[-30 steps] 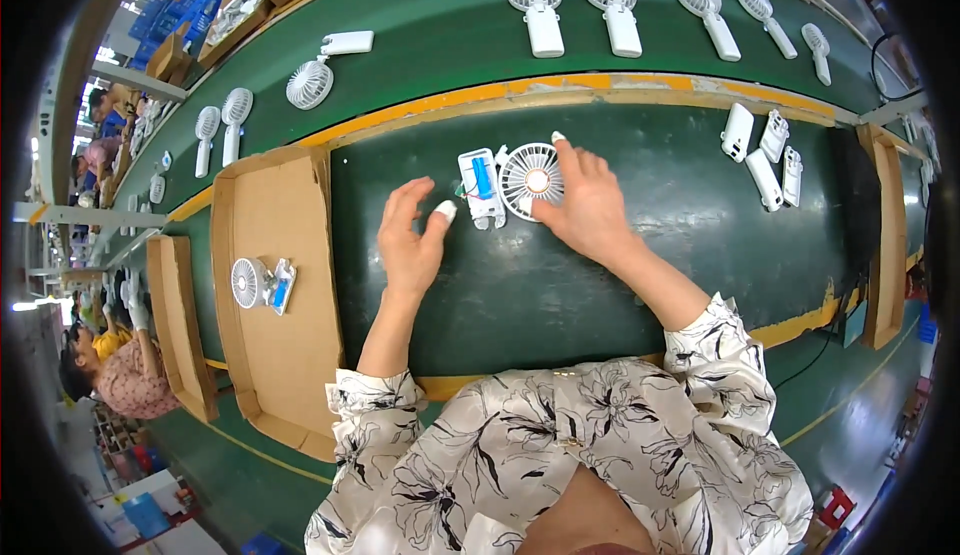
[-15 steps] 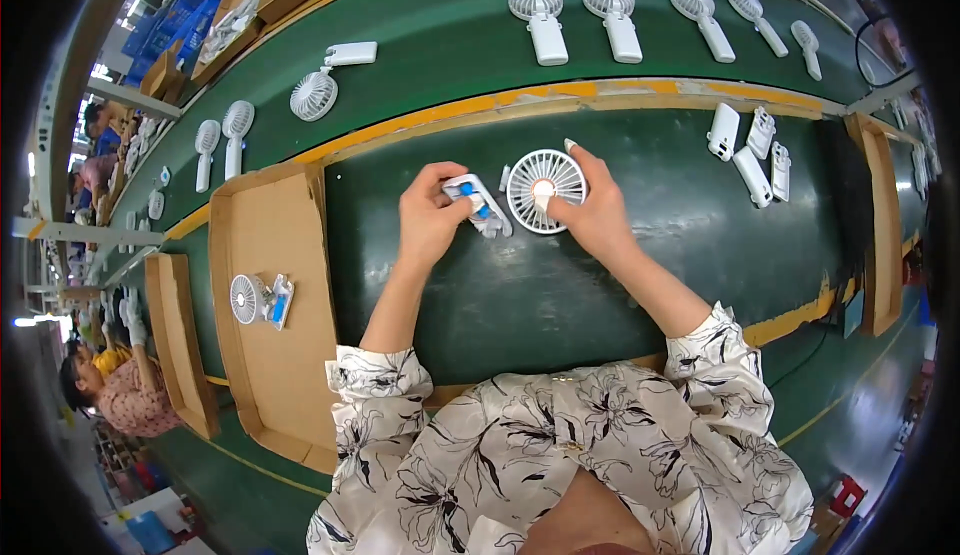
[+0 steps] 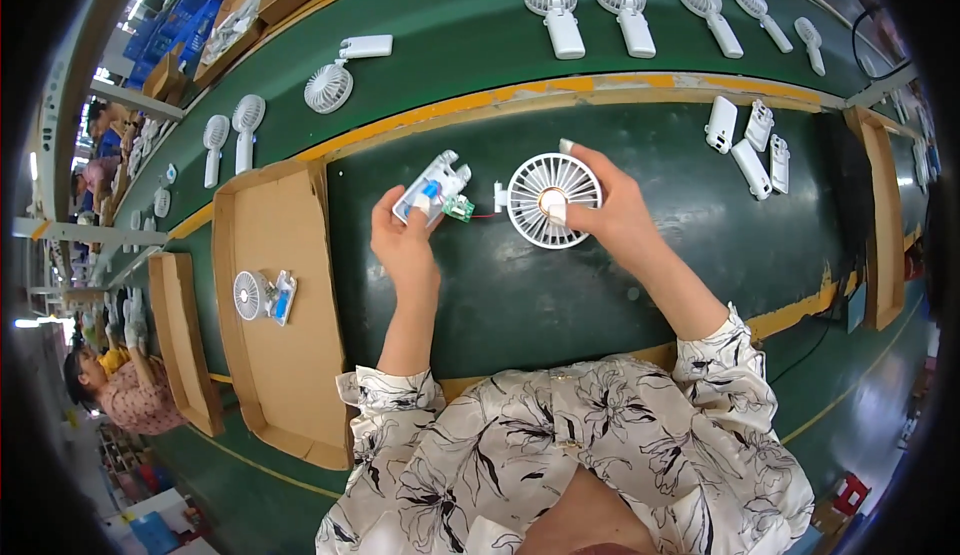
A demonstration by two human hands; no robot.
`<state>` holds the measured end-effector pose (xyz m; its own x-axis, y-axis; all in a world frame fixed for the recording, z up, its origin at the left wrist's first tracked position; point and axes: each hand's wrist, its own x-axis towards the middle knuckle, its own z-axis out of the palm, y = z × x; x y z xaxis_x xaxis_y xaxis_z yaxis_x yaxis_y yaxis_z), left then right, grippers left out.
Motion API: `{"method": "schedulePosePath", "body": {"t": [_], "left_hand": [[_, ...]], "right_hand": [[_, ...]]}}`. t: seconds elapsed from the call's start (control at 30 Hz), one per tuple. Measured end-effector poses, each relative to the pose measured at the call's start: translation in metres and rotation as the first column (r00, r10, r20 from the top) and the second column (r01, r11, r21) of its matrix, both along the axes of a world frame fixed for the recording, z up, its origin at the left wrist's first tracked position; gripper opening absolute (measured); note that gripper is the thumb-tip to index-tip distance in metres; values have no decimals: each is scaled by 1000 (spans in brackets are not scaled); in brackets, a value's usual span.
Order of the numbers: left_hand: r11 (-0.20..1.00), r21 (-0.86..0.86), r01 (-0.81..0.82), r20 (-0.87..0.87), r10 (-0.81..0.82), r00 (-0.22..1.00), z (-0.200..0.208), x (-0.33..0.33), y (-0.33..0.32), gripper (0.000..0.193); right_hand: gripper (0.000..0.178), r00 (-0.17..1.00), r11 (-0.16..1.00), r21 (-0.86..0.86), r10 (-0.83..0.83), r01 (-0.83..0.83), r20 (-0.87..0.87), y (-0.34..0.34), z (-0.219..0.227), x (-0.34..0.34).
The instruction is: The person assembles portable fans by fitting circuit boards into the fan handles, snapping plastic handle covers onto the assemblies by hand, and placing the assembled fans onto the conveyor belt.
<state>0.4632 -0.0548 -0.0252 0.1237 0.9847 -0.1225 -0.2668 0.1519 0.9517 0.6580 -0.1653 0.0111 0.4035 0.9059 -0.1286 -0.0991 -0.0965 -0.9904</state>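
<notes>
Between thumb and fingers, my left hand (image 3: 408, 245) grips an opened white fan handle shell (image 3: 432, 180). Inside the shell sits a blue part, and a small green circuit board (image 3: 459, 207) sticks out of its right side. A thin red wire runs from the board toward a round white fan head (image 3: 553, 200). My right hand (image 3: 605, 200) holds that fan head by its right side, thumb on the hub and fingers behind it. The fan head's short neck points left, apart from the shell.
Several white handle housings (image 3: 752, 150) lie at the right of the green bench. A cardboard tray (image 3: 290, 385) on the left holds another opened fan (image 3: 262, 296). Beyond the yellow edge, assembled fans (image 3: 630, 15) lie on the green conveyor. A person (image 3: 140, 395) sits far left.
My left hand has turned and tilted the handle shell and moved slightly left, bringing the circuit board and wire into sight. The fan head has shifted a little right. Fans on the conveyor have moved right.
</notes>
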Motion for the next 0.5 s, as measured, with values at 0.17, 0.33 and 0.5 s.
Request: {"method": "schedulePosePath", "body": {"t": [0.17, 0.33, 0.5], "left_hand": [[971, 77, 228, -665, -120, 737, -18, -20, -38, 25], [843, 199, 501, -780, -172, 601, -10, -23, -42, 28], [815, 158, 557, -928, -70, 366, 5, 12, -44, 41]], "right_hand": [[70, 963, 986, 150, -112, 77, 244, -6, -11, 18], [69, 991, 992, 119, -59, 44, 120, -6, -25, 39], [64, 987, 989, 118, -68, 86, -144, -4, -20, 39]]}}
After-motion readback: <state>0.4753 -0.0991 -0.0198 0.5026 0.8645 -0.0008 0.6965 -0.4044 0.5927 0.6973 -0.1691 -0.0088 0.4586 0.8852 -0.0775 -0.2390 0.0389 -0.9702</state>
